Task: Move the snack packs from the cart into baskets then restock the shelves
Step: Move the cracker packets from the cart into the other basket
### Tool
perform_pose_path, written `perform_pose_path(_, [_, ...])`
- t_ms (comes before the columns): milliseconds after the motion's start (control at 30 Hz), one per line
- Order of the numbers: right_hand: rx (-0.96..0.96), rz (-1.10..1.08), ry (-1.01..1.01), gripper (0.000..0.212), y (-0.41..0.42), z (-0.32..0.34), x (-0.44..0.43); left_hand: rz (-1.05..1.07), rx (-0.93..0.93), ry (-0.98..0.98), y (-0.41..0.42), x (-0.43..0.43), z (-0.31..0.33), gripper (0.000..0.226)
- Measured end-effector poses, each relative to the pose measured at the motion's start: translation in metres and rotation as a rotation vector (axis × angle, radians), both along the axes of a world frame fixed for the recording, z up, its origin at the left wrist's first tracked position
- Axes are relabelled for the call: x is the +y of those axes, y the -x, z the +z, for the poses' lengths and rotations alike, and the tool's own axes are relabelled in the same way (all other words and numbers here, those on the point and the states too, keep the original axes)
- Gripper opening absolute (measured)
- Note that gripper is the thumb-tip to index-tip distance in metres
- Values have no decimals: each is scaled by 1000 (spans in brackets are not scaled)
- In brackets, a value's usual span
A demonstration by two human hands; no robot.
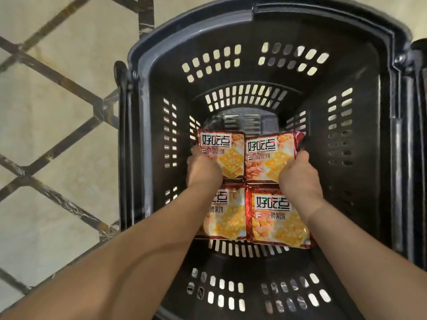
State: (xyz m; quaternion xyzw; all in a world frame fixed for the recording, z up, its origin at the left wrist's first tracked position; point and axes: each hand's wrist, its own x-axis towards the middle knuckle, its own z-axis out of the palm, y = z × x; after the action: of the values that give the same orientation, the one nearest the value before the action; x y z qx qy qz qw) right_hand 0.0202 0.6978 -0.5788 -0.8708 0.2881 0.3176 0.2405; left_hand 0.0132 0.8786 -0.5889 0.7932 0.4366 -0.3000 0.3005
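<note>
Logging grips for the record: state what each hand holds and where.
Left hand grips the far-left pack at its lower left edge; right hand grips the far-right pack at its lower right edge.

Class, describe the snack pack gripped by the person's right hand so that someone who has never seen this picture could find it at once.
Look into the black slotted basket, where four red-and-orange snack packs form a two-by-two block. Take the far row's right-hand pack. Unlike its neighbours, its right edge is gripped by the right hand and crumpled.
</note>
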Motion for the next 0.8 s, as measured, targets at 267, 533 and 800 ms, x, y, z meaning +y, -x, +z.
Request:
perform_pose_path(267, [86,318,237,34,-6,15,11,-357,64,-206,6,-11,18,84])
perform_pose_path(533, [57,272,222,29,-8,18,9,-259,47,-65,3,-4,23,64])
perform_pose_path(800, [135,401,252,46,-12,11,7,-388,113,-112,1,-5,24,65])
